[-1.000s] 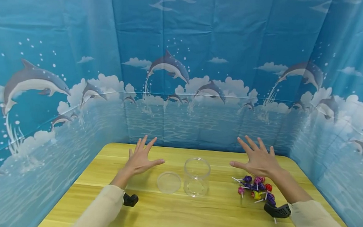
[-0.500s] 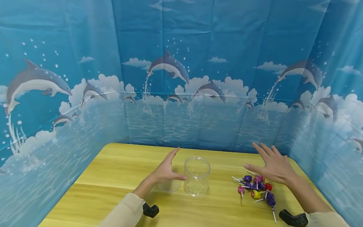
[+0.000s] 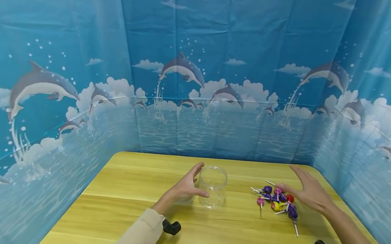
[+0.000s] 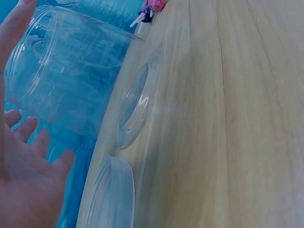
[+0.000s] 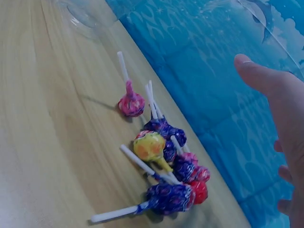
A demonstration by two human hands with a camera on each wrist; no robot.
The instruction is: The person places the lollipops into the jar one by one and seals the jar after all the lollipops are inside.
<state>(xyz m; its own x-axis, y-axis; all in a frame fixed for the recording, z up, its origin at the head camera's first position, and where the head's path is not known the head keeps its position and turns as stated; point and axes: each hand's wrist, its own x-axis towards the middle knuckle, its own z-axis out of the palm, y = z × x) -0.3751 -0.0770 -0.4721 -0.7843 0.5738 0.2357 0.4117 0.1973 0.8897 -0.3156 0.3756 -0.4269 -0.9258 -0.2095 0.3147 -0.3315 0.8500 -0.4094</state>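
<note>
A clear round plastic jar (image 3: 213, 187) stands upright and uncapped near the table's middle. My left hand (image 3: 187, 185) is at its left side, thumb and fingers spread around the near wall; in the left wrist view the palm (image 4: 35, 185) faces the jar (image 4: 71, 71) with a gap showing. The jar's clear lid (image 4: 114, 194) lies flat to the left, mostly hidden under the left hand in the head view. Over the right edge of a pile of wrapped lollipops (image 3: 275, 199), my right hand (image 3: 313, 192) hovers with thumb and fingers apart, holding nothing.
The yellow wood-grain table (image 3: 228, 234) ends at a blue dolphin-print curtain (image 3: 188, 133) behind and at both sides. One purple lollipop (image 3: 292, 214) lies at the pile's near edge, its stick pointing forward to me.
My left hand has moved right, from beyond the lid to the jar's side. My right hand has shifted right and lower over the lollipops. The jar and lollipops stay in place.
</note>
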